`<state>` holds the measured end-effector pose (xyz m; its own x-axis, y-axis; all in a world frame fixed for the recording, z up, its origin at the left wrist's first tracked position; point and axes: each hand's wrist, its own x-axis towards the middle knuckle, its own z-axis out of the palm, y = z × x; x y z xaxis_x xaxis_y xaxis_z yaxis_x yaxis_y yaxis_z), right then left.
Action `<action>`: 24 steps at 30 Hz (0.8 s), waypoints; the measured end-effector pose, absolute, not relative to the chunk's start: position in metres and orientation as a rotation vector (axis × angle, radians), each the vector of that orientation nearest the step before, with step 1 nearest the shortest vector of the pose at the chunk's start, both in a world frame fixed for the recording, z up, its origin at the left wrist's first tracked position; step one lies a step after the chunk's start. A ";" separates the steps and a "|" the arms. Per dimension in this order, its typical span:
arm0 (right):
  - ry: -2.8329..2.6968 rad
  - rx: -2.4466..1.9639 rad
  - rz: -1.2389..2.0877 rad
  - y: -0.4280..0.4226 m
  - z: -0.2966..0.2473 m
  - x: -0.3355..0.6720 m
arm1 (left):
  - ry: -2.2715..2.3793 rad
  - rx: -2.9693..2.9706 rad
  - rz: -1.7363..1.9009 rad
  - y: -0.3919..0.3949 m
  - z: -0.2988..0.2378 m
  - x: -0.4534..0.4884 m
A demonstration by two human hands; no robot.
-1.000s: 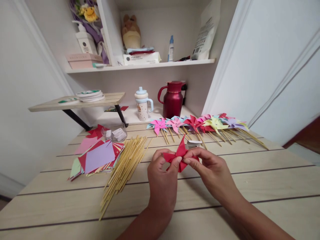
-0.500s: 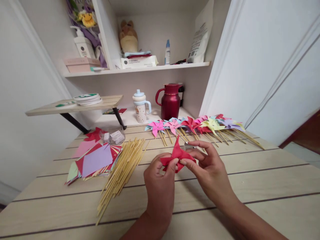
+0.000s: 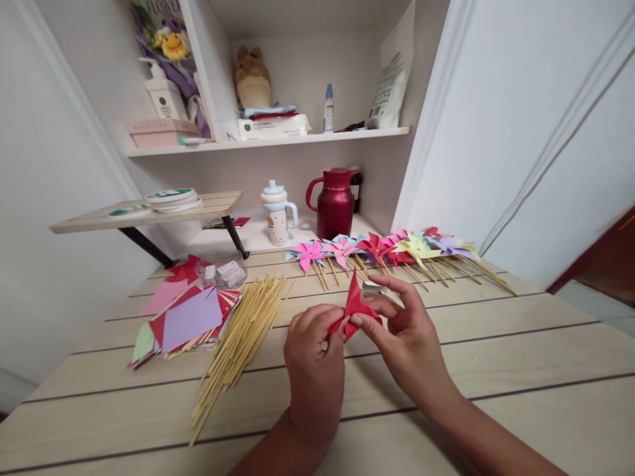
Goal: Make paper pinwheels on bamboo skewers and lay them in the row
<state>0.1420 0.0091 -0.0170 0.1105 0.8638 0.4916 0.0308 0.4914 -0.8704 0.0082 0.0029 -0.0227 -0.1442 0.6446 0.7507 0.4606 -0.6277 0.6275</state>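
Observation:
A partly folded red paper pinwheel (image 3: 357,305) is held above the wooden table (image 3: 520,357) between both hands. My left hand (image 3: 313,360) pinches its left side with curled fingers. My right hand (image 3: 404,340) pinches its centre with thumb and forefinger, the other fingers raised. Left of my hands lies a heap of bamboo sticks (image 3: 243,337). A stack of coloured paper squares (image 3: 186,320) lies further left. A row of finished pinwheels on sticks (image 3: 387,250) lies behind my hands.
A small roll of tape (image 3: 373,288) lies just behind my right hand. A clear bag of small white pieces (image 3: 223,272) sits by the paper. A red thermos jug (image 3: 335,201) and a spouted cup (image 3: 276,213) stand at the back. A small raised shelf (image 3: 149,211) is at the left.
The red paper has been drawn in tighter between my fingers, and my right hand's outer fingers have lifted. The view has shifted slightly to the right and down.

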 end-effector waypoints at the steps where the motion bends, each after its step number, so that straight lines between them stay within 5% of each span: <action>1: -1.325 -0.879 0.742 0.009 -0.017 0.142 | 1.281 1.987 1.880 0.002 -0.022 0.008; 13: -1.322 -0.842 0.738 0.009 -0.017 0.140 | 1.381 2.307 1.950 0.004 -0.015 0.007; 24: -1.336 -0.888 0.684 0.011 -0.017 0.141 | 1.412 1.668 1.756 0.004 -0.019 0.009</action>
<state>0.1407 0.0105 -0.0173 0.1318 0.8437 0.5203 0.0710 0.5155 -0.8539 0.0091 0.0039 -0.0190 -0.2554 0.7899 0.5575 0.3745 -0.4508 0.8103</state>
